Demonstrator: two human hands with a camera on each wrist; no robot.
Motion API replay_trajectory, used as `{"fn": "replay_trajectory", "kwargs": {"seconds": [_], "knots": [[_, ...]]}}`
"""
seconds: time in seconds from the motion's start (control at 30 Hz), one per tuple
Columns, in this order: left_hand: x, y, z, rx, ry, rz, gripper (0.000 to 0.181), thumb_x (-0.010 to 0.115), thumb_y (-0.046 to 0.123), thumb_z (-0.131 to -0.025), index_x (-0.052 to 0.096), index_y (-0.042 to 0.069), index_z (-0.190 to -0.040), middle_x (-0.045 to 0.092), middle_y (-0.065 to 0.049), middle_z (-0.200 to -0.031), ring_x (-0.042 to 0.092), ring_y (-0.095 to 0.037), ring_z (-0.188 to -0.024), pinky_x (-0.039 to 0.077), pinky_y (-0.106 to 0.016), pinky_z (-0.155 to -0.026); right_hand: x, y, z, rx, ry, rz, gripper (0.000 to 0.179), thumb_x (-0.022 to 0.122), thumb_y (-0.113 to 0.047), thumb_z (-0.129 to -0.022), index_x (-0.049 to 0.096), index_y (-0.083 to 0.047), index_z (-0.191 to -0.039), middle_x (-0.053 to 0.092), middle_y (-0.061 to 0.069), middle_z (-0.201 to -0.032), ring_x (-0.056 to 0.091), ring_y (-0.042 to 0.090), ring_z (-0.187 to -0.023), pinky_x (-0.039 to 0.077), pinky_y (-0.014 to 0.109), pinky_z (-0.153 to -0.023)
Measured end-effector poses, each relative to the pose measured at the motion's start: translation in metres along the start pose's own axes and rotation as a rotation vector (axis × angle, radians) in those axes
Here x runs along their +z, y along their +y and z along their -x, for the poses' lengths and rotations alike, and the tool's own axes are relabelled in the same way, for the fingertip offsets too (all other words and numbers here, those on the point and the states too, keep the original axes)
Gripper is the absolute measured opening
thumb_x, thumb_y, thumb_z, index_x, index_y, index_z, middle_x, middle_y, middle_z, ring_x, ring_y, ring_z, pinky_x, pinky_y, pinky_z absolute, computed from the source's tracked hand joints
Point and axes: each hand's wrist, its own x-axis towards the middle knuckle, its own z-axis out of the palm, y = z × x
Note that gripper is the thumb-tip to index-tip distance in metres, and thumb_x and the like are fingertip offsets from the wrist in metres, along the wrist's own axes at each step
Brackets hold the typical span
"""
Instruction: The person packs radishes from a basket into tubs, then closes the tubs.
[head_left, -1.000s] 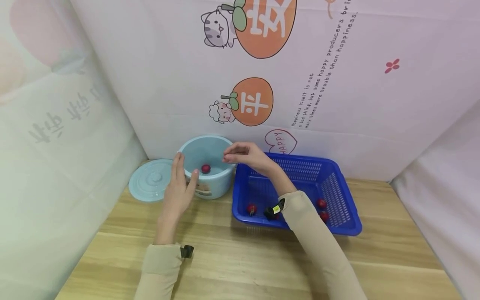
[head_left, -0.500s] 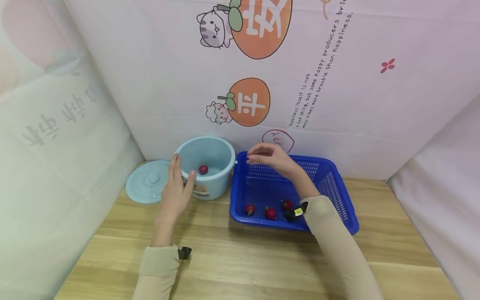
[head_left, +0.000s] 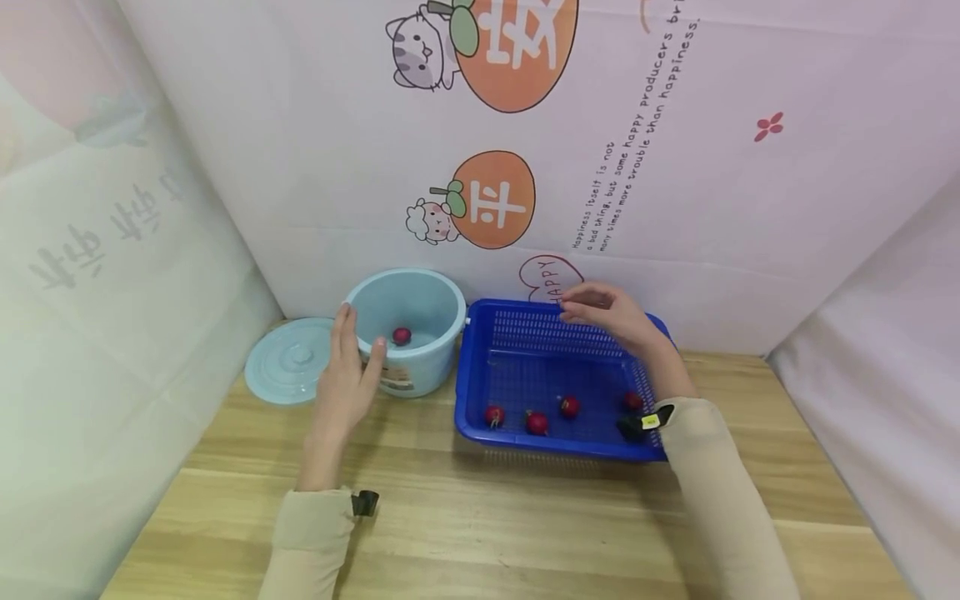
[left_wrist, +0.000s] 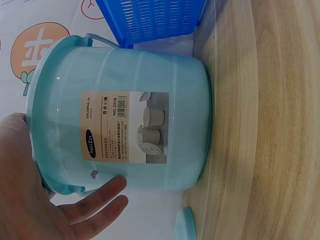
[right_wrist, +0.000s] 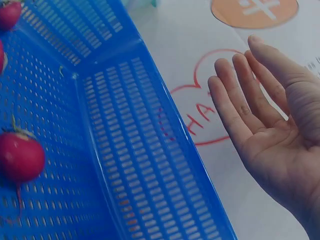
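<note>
The right hand [head_left: 611, 315] has swung from the bucket [head_left: 431, 367] to near the far rim of the basket [head_left: 467, 396], empty, its fingers loosely bent. The left hand [head_left: 347, 382] stays at the bucket's side, fingers extended. One radish [head_left: 402, 336] lies inside the bucket and four other radishes [head_left: 537, 422] show in the basket, so neither hand carries any.
</note>
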Motion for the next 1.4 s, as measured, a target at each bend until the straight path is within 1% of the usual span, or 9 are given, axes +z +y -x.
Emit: {"fn": "replay_trajectory", "kwargs": {"seconds": [0.23, 0.43, 0.57, 0.77, 0.9, 1.03, 1.13, 1.23, 1.4], "knots": [[0.000, 0.000, 0.001, -0.016, -0.005, 0.001, 0.078, 0.036, 0.054, -0.112, 0.012, 0.008, -0.170, 0.004, -0.002, -0.178, 0.064, -0.053, -0.110, 0.054, -0.068, -0.079, -0.010, 0.000, 0.008, 0.025, 0.019, -0.015, 0.032, 0.068, -0.009, -0.104, 0.063, 0.009, -0.130, 0.069, 0.026, -0.125, 0.071, 0.037, -0.114, 0.053, 0.050, -0.104], [-0.001, 0.001, 0.000, -0.015, -0.004, 0.000, 0.078, 0.037, 0.054, -0.112, 0.014, 0.007, -0.170, 0.004, -0.001, -0.178, 0.064, -0.053, -0.107, 0.054, -0.067, -0.080, -0.010, 0.000, 0.009, 0.034, -0.001, 0.065, 0.033, 0.070, -0.012, -0.103, 0.065, 0.009, -0.129, 0.070, 0.028, -0.122, 0.073, 0.035, -0.111, 0.054, 0.054, -0.102], [0.000, 0.002, 0.000, -0.010, 0.000, 0.005, 0.077, 0.037, 0.053, -0.112, 0.013, 0.008, -0.170, 0.004, -0.001, -0.178, 0.063, -0.053, -0.111, 0.053, -0.068, -0.082, -0.011, 0.003, 0.009, 0.048, -0.043, 0.099, 0.033, 0.069, -0.011, -0.104, 0.064, 0.009, -0.130, 0.068, 0.031, -0.124, 0.072, 0.038, -0.113, 0.053, 0.056, -0.102], [-0.001, 0.002, 0.000, 0.002, 0.003, 0.009, 0.076, 0.038, 0.053, -0.112, 0.012, 0.010, -0.170, 0.006, -0.003, -0.178, 0.064, -0.052, -0.108, 0.054, -0.067, -0.080, -0.012, 0.005, 0.008, 0.065, -0.047, 0.136, 0.034, 0.071, -0.013, -0.103, 0.065, 0.007, -0.130, 0.066, 0.033, -0.127, 0.070, 0.042, -0.115, 0.052, 0.058, -0.103], [0.000, 0.001, 0.000, 0.008, 0.008, 0.006, 0.076, 0.038, 0.051, -0.113, 0.013, 0.008, -0.170, 0.007, -0.005, -0.177, 0.065, -0.051, -0.105, 0.054, -0.066, -0.077, -0.011, 0.004, 0.005, 0.059, -0.050, 0.233, 0.036, 0.074, -0.017, -0.101, 0.067, 0.006, -0.129, 0.070, 0.025, -0.124, 0.071, 0.039, -0.111, 0.055, 0.057, -0.100], [0.001, 0.000, 0.000, 0.009, 0.009, 0.002, 0.076, 0.037, 0.051, -0.113, 0.014, 0.006, -0.170, 0.007, -0.005, -0.177, 0.064, -0.052, -0.106, 0.054, -0.066, -0.077, -0.011, 0.006, 0.002, 0.047, -0.064, 0.366, 0.038, 0.078, -0.022, -0.099, 0.071, 0.003, -0.126, 0.075, 0.014, -0.117, 0.072, 0.032, -0.105, 0.058, 0.046, -0.095], [0.001, 0.000, -0.001, 0.004, 0.009, 0.005, 0.076, 0.037, 0.051, -0.113, 0.014, 0.006, -0.169, 0.006, -0.004, -0.178, 0.062, -0.053, -0.112, 0.053, -0.068, -0.080, -0.011, 0.008, -0.001, 0.043, -0.107, 0.428, 0.036, 0.079, -0.021, -0.098, 0.072, 0.003, -0.124, 0.076, 0.012, -0.115, 0.072, 0.032, -0.106, 0.058, 0.045, -0.095], [0.001, 0.001, 0.000, 0.002, 0.010, 0.009, 0.075, 0.037, 0.051, -0.113, 0.014, 0.007, -0.170, 0.006, -0.004, -0.178, 0.061, -0.054, -0.116, 0.052, -0.069, -0.083, -0.010, 0.010, -0.002, 0.031, -0.171, 0.484, 0.034, 0.078, -0.016, -0.098, 0.072, 0.004, -0.124, 0.076, 0.012, -0.116, 0.072, 0.033, -0.109, 0.056, 0.050, -0.099], [0.002, 0.001, 0.000, 0.003, 0.010, 0.002, 0.076, 0.037, 0.051, -0.113, 0.013, 0.008, -0.170, 0.006, -0.003, -0.178, 0.062, -0.053, -0.114, 0.054, -0.067, -0.079, -0.004, 0.011, -0.002, 0.056, -0.280, 0.598, 0.035, 0.080, -0.018, -0.097, 0.073, 0.003, -0.124, 0.076, 0.012, -0.117, 0.071, 0.029, -0.111, 0.056, 0.050, -0.100]]}}
